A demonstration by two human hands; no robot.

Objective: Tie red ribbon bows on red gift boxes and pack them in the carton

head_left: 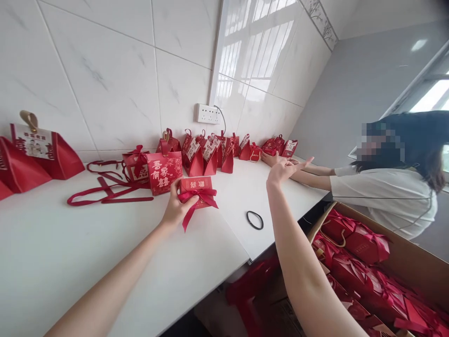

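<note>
My left hand [176,206] is closed round a small red gift box [203,183] with a dark red ribbon bow tied across it. A larger red gift box [164,171] with white lettering stands just behind it. My right hand [283,169] reaches over the far part of the table with its fingers stretched out. Nothing shows in that hand. A co-worker's hands [270,159] are close by it, partly overlapped in the view, so I cannot tell whether they touch.
Red gift boxes [210,157] line the wall, with more at the left. Loose red ribbons [91,196] lie on the white table [115,248]. A black band [254,220] rests near its edge. A cardboard carton [403,234] of red boxes is at the lower right, beside a co-worker [393,201].
</note>
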